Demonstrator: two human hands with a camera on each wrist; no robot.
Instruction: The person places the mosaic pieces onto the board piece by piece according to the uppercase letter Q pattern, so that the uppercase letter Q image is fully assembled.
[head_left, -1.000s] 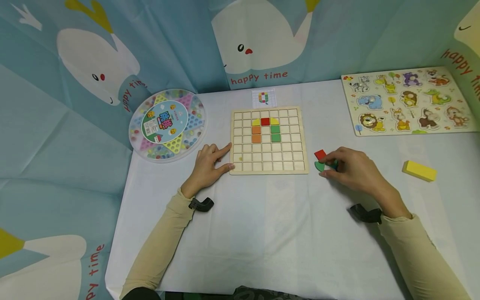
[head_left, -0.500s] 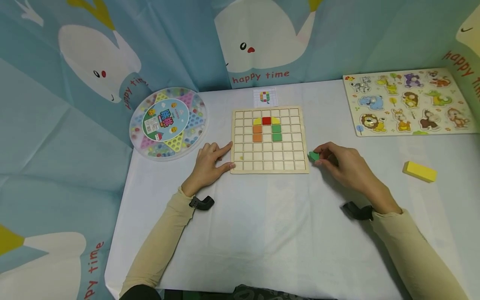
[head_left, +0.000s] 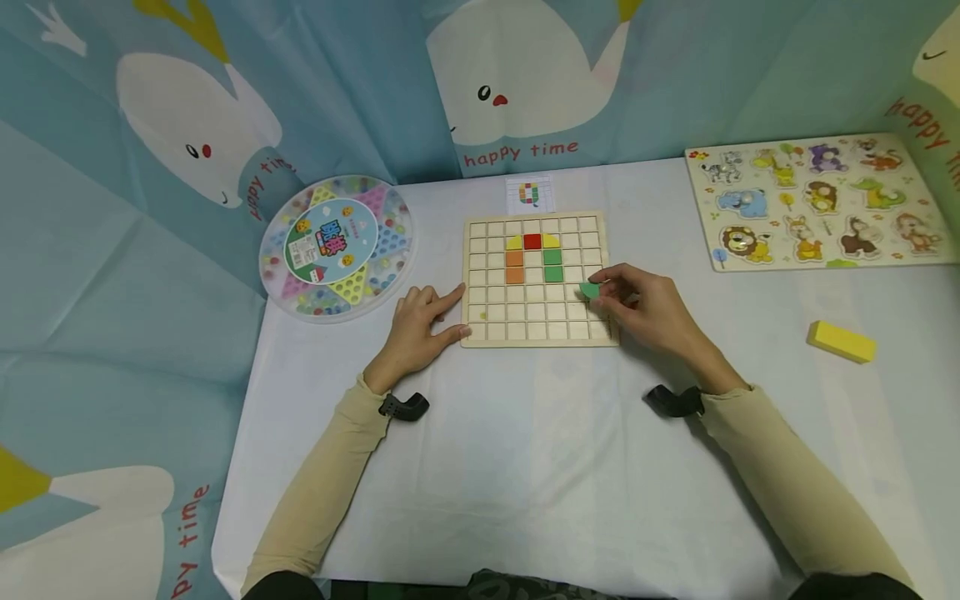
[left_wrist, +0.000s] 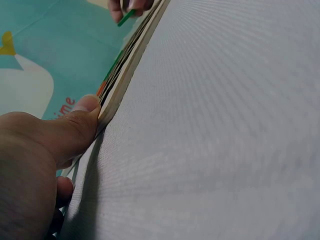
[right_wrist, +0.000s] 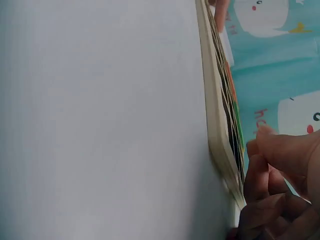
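Observation:
A wooden grid board (head_left: 538,342) lies on the table. Set in its squares are a red tile (head_left: 532,242), yellow quarter-round tiles (head_left: 513,243), orange tiles (head_left: 514,258) and green square tiles (head_left: 552,273). My left hand (head_left: 411,333) rests at the board's left side, index finger and thumb extended against its edge. Over the right part of the grid, my right hand (head_left: 637,307) pinches a green quarter-circle tile (head_left: 588,290) between thumb and fingers. In the left wrist view that green tile (left_wrist: 126,18) shows as a thin tilted edge above the board.
Behind the board lies a small pattern card (head_left: 530,194). A round marble game board (head_left: 337,296) stands at left, an animal puzzle (head_left: 806,204) at back right. A yellow block (head_left: 842,342) sits at right. A patterned blue curtain (head_left: 360,83) hangs behind the white table (head_left: 525,467).
My right hand has picked up the green tile from the table right of the board and carried it left over the grid. The left hand stays at the board's edge.

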